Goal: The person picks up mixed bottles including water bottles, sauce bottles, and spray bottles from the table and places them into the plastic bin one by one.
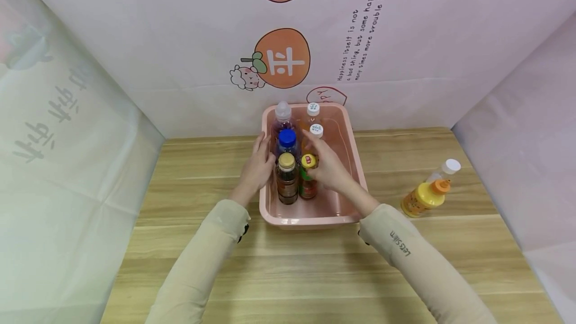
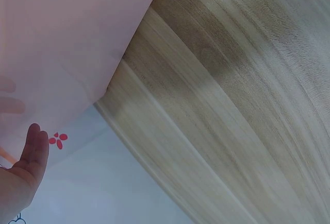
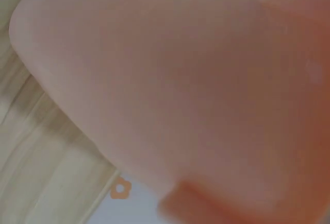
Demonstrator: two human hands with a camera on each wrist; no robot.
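Note:
A pink plastic basin (image 1: 315,221) stands on the table with several bottles upright in it. My left hand (image 1: 257,166) holds its left rim, with the thumb side inside and fingers outside; the left wrist view shows fingers (image 2: 35,154) past the wall. My right hand (image 1: 330,166) reaches in from the right, fingers spread, the thumb beside a yellow-capped bottle (image 1: 308,188). Its forefinger overlaps a white-capped bottle (image 1: 316,131) behind. At the left stand a brown-gold-capped bottle (image 1: 287,184), a blue-capped bottle (image 1: 288,138) and a clear-domed bottle (image 1: 283,111).
Another white-capped bottle (image 1: 313,109) stands at the basin's back. Right of the basin, a yellow squeeze bottle (image 1: 423,199) with an orange cap stands before a clear bottle (image 1: 451,166) with a white cap. A printed cloth wall (image 1: 202,99) rises behind the wooden table (image 1: 198,184).

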